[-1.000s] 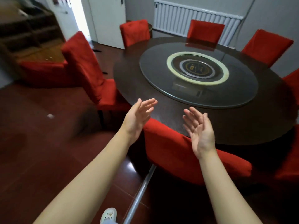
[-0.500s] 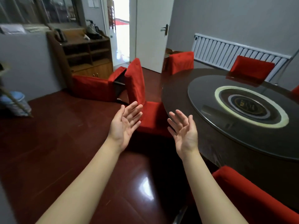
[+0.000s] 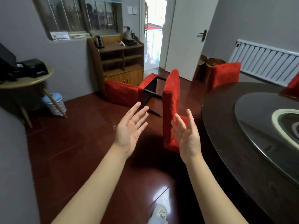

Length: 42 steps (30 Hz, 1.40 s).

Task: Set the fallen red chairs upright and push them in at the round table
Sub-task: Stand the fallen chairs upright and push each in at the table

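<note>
Hands: left hand (image 3: 129, 131) and right hand (image 3: 187, 135) are both raised out front, palms turned inward, fingers spread wide. They hold nothing and touch nothing.

Reference for all positions: round table (image 3: 226, 135), dark top.

Chair status:
- fallen chair (image 3: 123, 92): on its side on the floor, well apart from the table, beyond the nearest standing chair. Its dark legs point back toward the table. Not righted.
- upright chair (image 3: 171, 107): stands just beside the table's rim, seat turned toward the table. The seat's edge is hidden behind the right hand, so I cannot tell if it is tucked fully under.
- second chair (image 3: 224, 75): at the table's far rim, upright.
- third chair (image 3: 293, 84): further round the far rim, only partly in view, appears upright.

Judgement: part-way through. At least one chair is left to lift, bring to the table and push in. The upright chair may want a final shove. The table's other side is out of view, so the remaining count is unknown. Neither hand is near the fallen chair, so a few steps away from the table come first
</note>
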{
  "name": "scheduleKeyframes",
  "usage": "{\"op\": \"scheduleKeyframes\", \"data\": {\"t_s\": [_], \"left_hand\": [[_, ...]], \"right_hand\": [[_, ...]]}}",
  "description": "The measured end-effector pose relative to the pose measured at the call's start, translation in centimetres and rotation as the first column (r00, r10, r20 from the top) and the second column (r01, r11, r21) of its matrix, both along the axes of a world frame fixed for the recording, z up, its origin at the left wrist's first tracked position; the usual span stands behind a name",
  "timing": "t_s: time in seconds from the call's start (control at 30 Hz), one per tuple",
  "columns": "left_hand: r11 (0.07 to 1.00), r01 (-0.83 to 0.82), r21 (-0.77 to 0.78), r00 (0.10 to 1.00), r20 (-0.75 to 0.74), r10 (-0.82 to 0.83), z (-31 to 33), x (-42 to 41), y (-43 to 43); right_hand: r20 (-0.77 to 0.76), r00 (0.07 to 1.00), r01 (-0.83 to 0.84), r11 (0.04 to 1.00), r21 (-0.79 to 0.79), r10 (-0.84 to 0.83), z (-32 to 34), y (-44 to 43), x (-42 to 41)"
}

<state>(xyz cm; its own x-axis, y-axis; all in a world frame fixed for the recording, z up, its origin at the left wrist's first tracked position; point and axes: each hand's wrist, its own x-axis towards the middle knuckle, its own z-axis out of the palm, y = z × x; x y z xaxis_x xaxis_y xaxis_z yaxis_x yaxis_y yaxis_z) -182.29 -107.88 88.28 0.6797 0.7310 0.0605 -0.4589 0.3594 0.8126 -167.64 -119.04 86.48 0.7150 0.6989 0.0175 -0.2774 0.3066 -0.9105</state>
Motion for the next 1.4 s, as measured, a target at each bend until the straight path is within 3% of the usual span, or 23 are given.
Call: {"op": "scheduleKeyframes", "data": {"t_s": [0.33, 0.57, 1.03, 1.4], "left_hand": [[0.99, -0.109, 0.095, 0.994, 0.013, 0.108, 1.4, 9.1, 14.7], [0.993, -0.105, 0.053, 0.994, 0.016, 0.105, 0.9, 13.9, 23.7], [0.958, 0.26, 0.123, 0.965, -0.007, -0.262, 1.6, 27.7, 47.0], [0.8, 0.589, 0.111, 0.807, -0.117, -0.578, 0.6, 42.9, 50.5]], "right_hand": [[0.085, 0.99, -0.114, 0.993, 0.031, 0.111, 1.4, 18.0, 10.1], [0.055, 0.996, -0.076, 0.997, -0.011, 0.076, 0.6, 25.8, 15.2], [0.098, 0.955, 0.286, 0.957, -0.045, -0.281, 1.7, 45.1, 24.1], [0.035, 0.817, 0.576, 0.811, -0.103, -0.575, -0.4, 45.4, 35.1]]}}
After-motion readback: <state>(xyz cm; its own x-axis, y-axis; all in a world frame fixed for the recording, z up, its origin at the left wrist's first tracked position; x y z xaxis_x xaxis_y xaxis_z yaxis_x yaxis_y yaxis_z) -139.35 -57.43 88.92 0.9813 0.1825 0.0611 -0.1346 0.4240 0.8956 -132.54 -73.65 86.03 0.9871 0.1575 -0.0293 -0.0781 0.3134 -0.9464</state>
